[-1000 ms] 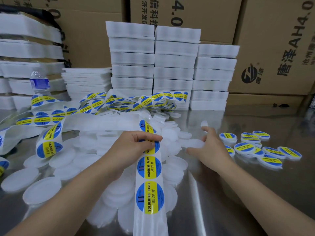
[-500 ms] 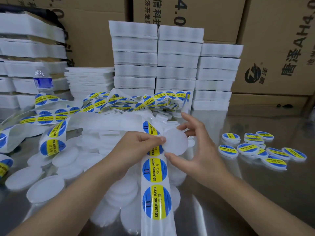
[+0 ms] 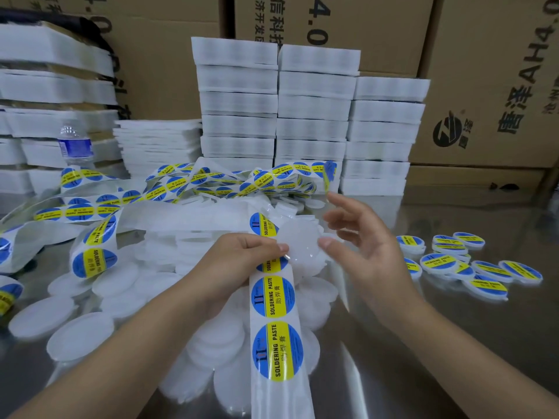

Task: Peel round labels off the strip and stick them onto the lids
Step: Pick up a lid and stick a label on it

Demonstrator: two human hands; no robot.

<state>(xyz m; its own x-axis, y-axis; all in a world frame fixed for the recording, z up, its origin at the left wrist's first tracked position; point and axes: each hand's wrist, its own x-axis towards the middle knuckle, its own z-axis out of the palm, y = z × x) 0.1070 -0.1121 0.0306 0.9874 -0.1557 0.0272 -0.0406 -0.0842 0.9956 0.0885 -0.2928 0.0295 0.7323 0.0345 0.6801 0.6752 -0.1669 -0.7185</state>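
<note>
Far left of the label strip (image 3: 276,322), bare white lids (image 3: 81,337) lie loose on the steel counter (image 3: 423,343), and the heap runs on right under the strip itself. None of them carries a label, so I judge that most of the job is left. Behind them, also left of the strip, a clear water bottle (image 3: 74,143) stands capped; how full it is I cannot tell. The strip's loose length (image 3: 169,189) coils beside the bottle with many blue-and-yellow round labels unpeeled.

On the strip, the left hand (image 3: 239,261) pinches the backing at one label, fingers curled over it. At the strip's right edge, the right hand (image 3: 363,252) holds one blank lid (image 3: 302,246) up off the counter, thumb on its near rim and fingers loosely spread behind. No label is on it yet, so peeling looks like the step in hand.

Beyond the strip rise stacks of white trays (image 3: 311,116); what they hold cannot be seen. Well right of the strip lies a small cluster of labelled lids (image 3: 472,264), roughly a dozen, finished. Behind and right of the strip stand closed cardboard cartons (image 3: 496,86), contents hidden.
</note>
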